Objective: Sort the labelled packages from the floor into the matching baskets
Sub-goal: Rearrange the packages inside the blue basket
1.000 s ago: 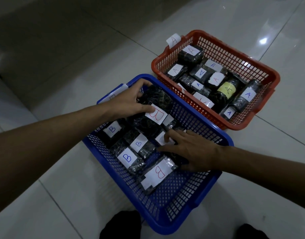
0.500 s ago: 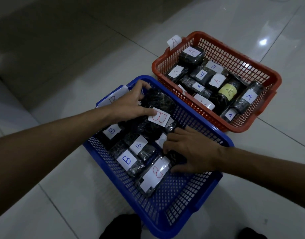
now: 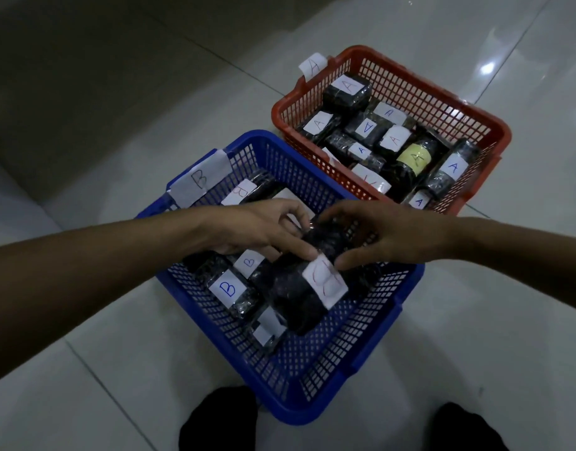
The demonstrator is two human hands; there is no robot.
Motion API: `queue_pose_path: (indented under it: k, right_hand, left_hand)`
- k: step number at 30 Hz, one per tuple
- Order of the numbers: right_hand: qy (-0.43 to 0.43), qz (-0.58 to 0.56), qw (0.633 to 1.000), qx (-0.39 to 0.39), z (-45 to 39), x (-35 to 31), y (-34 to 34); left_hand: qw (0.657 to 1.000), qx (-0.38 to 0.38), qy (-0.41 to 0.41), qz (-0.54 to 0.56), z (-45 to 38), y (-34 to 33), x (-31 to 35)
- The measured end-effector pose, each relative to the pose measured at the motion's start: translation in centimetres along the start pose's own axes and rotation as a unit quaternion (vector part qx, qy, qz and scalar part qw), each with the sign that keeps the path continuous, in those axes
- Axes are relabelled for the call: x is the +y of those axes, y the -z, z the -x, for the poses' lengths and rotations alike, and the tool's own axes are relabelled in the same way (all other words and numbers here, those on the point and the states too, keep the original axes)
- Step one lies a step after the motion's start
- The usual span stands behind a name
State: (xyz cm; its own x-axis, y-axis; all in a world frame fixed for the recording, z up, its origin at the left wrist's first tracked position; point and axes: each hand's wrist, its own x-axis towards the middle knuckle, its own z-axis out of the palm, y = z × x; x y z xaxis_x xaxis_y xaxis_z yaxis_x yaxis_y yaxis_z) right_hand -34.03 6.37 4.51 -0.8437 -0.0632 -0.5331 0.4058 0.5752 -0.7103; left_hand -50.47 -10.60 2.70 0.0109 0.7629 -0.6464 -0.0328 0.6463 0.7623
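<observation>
The big dark package (image 3: 299,288) with a red B on its white label lies at the middle of the blue basket (image 3: 391,323), on top of the other B packages. Both hands now meet on its far end: the left hand (image 3: 260,229) pinches it with thumb and fingers curled, the right hand (image 3: 381,232) grips the other side, fingers bent around it. Half a second ago the hands were apart, each on a different package, so this one has been pulled forward and is being settled. The red basket (image 3: 475,125) just behind holds only A packages. No packages show on the floor (image 3: 84,369), so sorting looks nearly finished, only tidying left.
</observation>
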Motion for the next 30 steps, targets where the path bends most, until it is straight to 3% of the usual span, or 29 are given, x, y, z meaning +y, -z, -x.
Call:
queue_pose_path:
  k: [6,9,13,17,21,25,30]
  right_hand:
    - [0.021,0.028,0.996,-0.083,-0.6,1.8,-1.9]
    - [0.011,0.079,0.989,-0.120,-1.2,1.9,-1.3]
    - [0.019,0.145,0.983,-0.108,-1.7,1.7,-1.5]
    - [0.088,0.236,0.966,-0.053,-1.8,2.3,-3.2]
    - [0.110,0.270,0.957,-0.015,-1.8,2.6,-4.0]
    - [0.113,0.288,0.950,0.034,-1.4,2.0,-3.1]
    - [0.109,0.236,0.940,0.221,2.8,2.2,-0.1]
  left_hand:
    - [0.996,-0.047,0.020,-0.072,-0.4,-1.8,-1.0]
    - [0.989,-0.021,-0.008,-0.148,-0.7,-1.3,-0.8]
    - [0.931,0.057,-0.048,-0.359,-1.1,-0.3,-1.1]
    - [0.823,0.141,-0.092,-0.543,-1.5,0.2,-1.8]
    - [0.772,0.187,-0.136,-0.591,-1.4,1.7,-1.5]
    - [0.749,0.239,-0.184,-0.590,-1.6,3.6,0.0]
    - [0.757,0.272,-0.287,-0.520,-4.2,2.4,3.7]
